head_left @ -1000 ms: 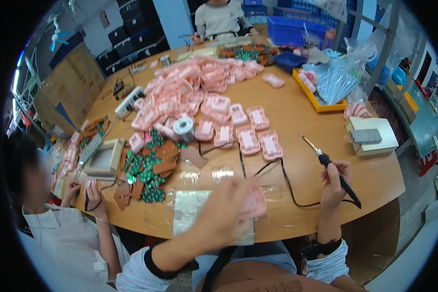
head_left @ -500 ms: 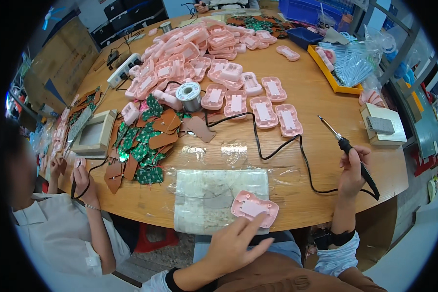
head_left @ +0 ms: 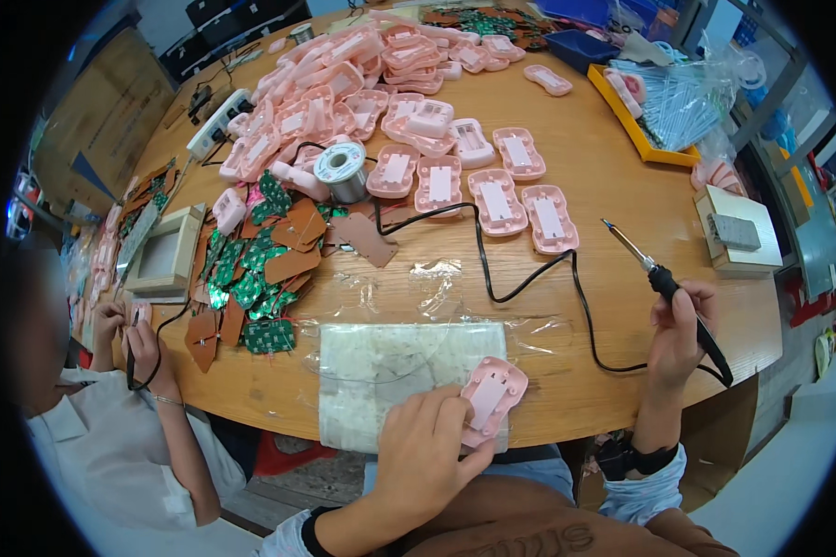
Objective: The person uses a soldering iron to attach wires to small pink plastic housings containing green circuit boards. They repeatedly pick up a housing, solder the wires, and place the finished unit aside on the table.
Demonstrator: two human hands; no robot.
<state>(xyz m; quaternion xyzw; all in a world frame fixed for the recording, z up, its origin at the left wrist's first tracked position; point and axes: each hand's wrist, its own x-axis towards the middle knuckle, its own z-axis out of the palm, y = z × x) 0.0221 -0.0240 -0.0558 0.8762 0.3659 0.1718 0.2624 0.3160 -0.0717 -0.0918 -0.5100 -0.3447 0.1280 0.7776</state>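
My left hand point(head_left: 424, 455) grips the lower left edge of a pink plastic shell point(head_left: 499, 395), fingers on its left side and thumb at its lower end. The shell lies open side up and slanted on a pale, stained work mat point(head_left: 367, 381) at the table's near edge. My right hand point(head_left: 680, 330) is closed around the dark handle of a soldering iron point(head_left: 660, 278), held above the table to the right of the mat. Its metal tip points up and left, and its black cord point(head_left: 581, 302) winds across the table.
Beyond the mat lie several pink shells point(head_left: 500, 201) in rows, a solder wire spool point(head_left: 342, 174) and a large heap of shells point(head_left: 334, 84). Green circuit boards point(head_left: 270, 336) and brown boards are piled left. A co-worker's hands point(head_left: 144, 348) work there. A wooden block point(head_left: 736, 232) stands right.
The shell has turned from lying crosswise to standing more lengthwise on the mat. My left hand has gone from pointing over it to gripping its edge. My right hand has barely moved.
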